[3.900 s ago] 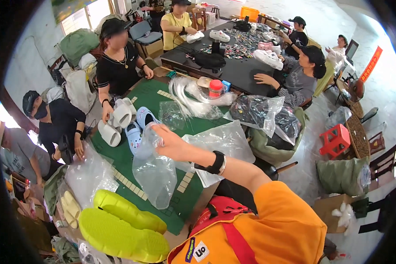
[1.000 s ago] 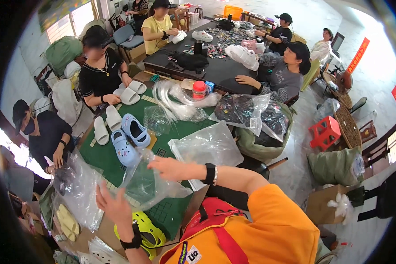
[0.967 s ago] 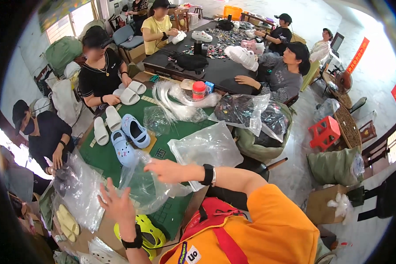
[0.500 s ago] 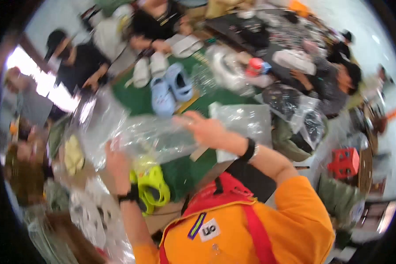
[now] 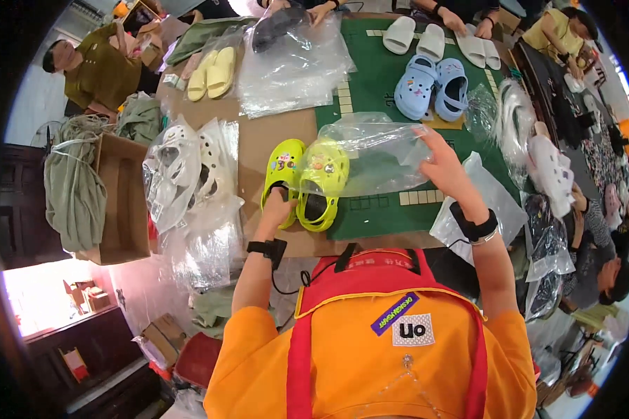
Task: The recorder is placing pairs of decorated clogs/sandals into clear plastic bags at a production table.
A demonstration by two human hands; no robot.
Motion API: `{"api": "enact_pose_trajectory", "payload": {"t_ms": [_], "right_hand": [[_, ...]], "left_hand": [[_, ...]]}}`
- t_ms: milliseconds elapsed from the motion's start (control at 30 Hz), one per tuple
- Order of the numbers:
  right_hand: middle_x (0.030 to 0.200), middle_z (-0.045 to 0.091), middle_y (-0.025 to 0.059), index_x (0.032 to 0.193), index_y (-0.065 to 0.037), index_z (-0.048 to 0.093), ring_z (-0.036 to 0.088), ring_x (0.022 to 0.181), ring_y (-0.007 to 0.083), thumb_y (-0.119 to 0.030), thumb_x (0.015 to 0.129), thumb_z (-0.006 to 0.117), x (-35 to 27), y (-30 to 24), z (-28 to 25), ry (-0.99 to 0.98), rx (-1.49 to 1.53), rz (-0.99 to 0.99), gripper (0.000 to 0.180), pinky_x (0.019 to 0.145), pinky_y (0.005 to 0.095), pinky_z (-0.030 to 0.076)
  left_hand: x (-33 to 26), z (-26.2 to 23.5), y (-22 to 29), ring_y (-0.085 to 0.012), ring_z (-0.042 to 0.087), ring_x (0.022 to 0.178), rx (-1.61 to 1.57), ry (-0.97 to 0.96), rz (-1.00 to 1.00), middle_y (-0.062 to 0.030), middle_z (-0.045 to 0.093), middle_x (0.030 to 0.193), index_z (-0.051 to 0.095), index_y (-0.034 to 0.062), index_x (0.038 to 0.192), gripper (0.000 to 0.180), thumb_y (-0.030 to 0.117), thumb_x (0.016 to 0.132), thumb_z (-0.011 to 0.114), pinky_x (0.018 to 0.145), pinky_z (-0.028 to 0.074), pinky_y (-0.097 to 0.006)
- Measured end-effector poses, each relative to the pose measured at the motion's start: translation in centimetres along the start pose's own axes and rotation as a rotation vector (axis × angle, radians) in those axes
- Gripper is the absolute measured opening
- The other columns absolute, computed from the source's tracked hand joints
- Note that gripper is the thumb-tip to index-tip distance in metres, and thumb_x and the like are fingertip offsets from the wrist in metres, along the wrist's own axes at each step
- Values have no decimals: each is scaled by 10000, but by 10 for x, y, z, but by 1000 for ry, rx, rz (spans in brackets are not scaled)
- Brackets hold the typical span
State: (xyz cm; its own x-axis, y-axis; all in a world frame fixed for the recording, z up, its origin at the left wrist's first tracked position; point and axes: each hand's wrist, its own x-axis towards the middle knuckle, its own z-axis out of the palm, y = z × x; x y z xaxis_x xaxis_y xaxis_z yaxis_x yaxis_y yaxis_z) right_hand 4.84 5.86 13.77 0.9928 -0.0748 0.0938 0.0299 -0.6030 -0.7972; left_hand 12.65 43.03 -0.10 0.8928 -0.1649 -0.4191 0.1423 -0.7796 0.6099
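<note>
A pair of lime-green clogs with charms lies side by side on the table in front of me. My left hand (image 5: 279, 207) grips the left clog (image 5: 284, 160) at its heel opening, some fingers hidden inside. Over the right clog (image 5: 321, 183) lies one end of a clear plastic bag (image 5: 381, 159), covering its toe part. My right hand (image 5: 442, 166) pinches the bag's other end and stretches it out to the right, above the green part of the table.
Light-blue clogs (image 5: 416, 91) and white slides (image 5: 400, 36) stand farther back. Yellow slides (image 5: 220, 73) and a stack of clear bags (image 5: 286, 91) lie back left. Bagged white clogs (image 5: 175, 164) are at left, by a cardboard box (image 5: 122, 195). Co-workers' hands (image 5: 321, 12) work across the table.
My left hand has left the bag and come to the left lime-green clog. My right hand still has the bag, now drawn over the right clog. The view has turned.
</note>
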Motion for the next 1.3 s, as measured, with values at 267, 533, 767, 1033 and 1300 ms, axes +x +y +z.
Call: {"api": "enact_pose_trajectory", "payload": {"t_ms": [267, 533, 767, 1033, 1300], "right_hand": [[1261, 395, 171, 1125, -59, 473, 373, 1191, 297, 14, 632, 469, 16, -13, 1, -150, -24, 82, 498, 932, 283, 325], [1312, 368, 135, 1371, -71, 164, 481, 635, 83, 23, 617, 464, 43, -29, -31, 243, 216, 172, 817, 565, 195, 406], [1330, 338, 149, 1370, -71, 158, 430, 532, 48, 49, 642, 456, 44, -19, -26, 186, 193, 48, 796, 506, 212, 394], [1315, 314, 201, 1337, -34, 216, 302, 1230, 326, -14, 627, 497, 39, -26, 12, -122, 2, -73, 765, 993, 328, 280], [1290, 370, 155, 1332, -117, 249, 386, 1174, 323, 47, 621, 538, 14, -37, 1, -303, -54, -316, 784, 937, 328, 356]], "left_hand": [[10, 49, 2, -347, 561, 840, 298, 294, 80, -190, 549, 904, 470, 7, 1012, 452, 288, 709, 654, 703, 455, -438], [20, 38, -15, -387, 542, 816, 152, 310, 139, -185, 569, 859, 539, 9, 896, 307, 249, 725, 626, 680, 438, -437], [-17, -19, -58, -227, 593, 829, -1021, 169, 18, -120, 596, 983, 516, -39, 1040, 296, -12, 745, 525, 732, 475, -314], [-40, -74, 15, -193, 583, 916, -1327, -208, 96, -111, 576, 1053, 470, -7, 1152, 339, 16, 817, 512, 785, 486, -306], [-58, -31, 114, -166, 583, 906, -1380, -678, -15, -96, 579, 1061, 460, 8, 1182, 366, 31, 821, 520, 783, 485, -298]]}}
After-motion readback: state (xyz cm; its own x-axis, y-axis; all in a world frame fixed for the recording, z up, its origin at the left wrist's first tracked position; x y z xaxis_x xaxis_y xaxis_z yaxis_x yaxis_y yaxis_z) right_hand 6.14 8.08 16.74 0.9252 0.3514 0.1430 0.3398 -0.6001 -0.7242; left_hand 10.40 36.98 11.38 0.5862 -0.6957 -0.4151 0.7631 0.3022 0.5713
